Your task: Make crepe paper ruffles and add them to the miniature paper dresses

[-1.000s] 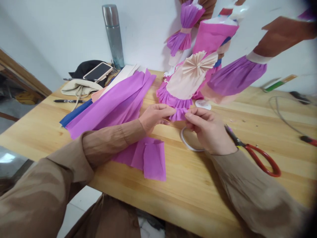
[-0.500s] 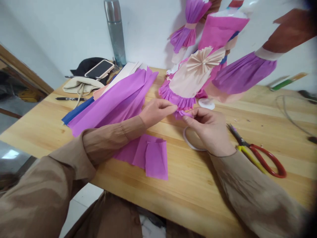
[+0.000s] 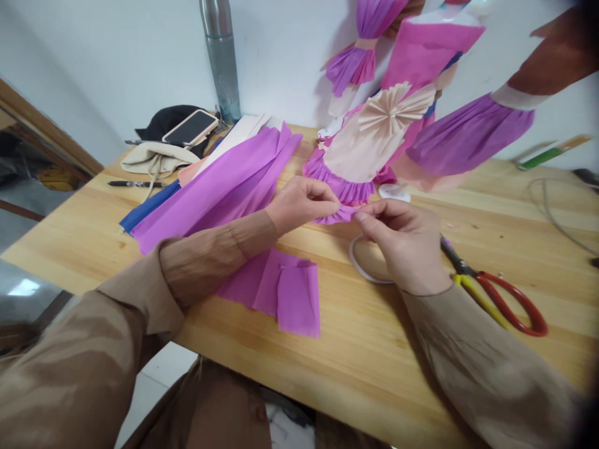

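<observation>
My left hand [image 3: 299, 204] and my right hand [image 3: 406, 242] both pinch a small pleated strip of purple crepe paper [image 3: 337, 214] just in front of a paper doll dress [image 3: 369, 140]. The dress has a peach skirt with a purple ruffle hem, a peach fan rosette and pink and purple sleeves. Under my right hand lies a white tape ring [image 3: 360, 267]. A loose purple crepe piece [image 3: 285, 293] rests under my left forearm.
Long purple crepe sheets [image 3: 224, 184] with blue and peach ones lie at the left on the wooden table [image 3: 374, 362]. Red-handled scissors [image 3: 496, 293] lie at the right. A phone [image 3: 189, 126] on bags, a pen [image 3: 133, 184] and a steel flask [image 3: 219, 56] stand at the back left.
Both hands have shifted slightly right and up with the pleated strip, which now looks flatter between the fingers. The view has tilted a little.
</observation>
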Available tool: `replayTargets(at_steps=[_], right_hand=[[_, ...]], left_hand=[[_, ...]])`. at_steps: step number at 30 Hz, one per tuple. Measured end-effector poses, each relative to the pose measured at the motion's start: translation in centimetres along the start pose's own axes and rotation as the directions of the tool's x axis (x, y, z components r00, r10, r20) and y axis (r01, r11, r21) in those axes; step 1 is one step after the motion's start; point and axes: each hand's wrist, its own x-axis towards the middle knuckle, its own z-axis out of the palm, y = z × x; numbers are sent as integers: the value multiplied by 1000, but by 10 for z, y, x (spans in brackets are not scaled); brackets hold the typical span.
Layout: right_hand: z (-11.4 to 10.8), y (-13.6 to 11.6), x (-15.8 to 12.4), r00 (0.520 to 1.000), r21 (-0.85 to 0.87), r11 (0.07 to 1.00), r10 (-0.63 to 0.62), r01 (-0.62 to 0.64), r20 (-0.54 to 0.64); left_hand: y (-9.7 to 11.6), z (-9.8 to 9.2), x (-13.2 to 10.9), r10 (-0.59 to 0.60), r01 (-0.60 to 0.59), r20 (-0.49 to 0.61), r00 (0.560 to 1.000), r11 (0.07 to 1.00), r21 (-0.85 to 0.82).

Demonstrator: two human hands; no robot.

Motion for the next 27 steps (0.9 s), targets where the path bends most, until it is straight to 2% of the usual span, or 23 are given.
replayTargets(at_steps=[3, 8, 12, 16, 20, 22, 24, 27], right_hand=[[2, 0, 0, 1000, 28, 999, 20, -20, 5], [6, -3, -3, 976, 177, 961, 200, -213, 84], [5, -4, -5, 975, 183, 958, 206, -219, 88], [4, -1, -6, 990, 87, 986, 140, -142, 28], [7, -2, -10, 992, -92, 992, -98, 91, -76], [10, -2, -13, 977, -180, 964, -209, 198, -47], [13, -1, -14, 965, -207, 945, -261, 254, -5], [14, 2, -14, 941, -239, 914, -339, 328, -4]], left_hand=[[1, 1, -1, -41, 39, -43, 998, 998, -42], [1, 2, -3, -121, 108, -110, 986, 987, -122], [2, 2, -3, -146, 131, -112, 983, 983, -131], [1, 1, -2, -104, 96, -103, 989, 993, -75], [-1, 1, -2, -72, 69, -88, 994, 997, -40], [-2, 2, -2, -74, 70, -86, 994, 996, -49], [-2, 3, -2, -79, 74, -86, 993, 996, -56], [0, 5, -3, -97, 90, -92, 991, 993, -73]])
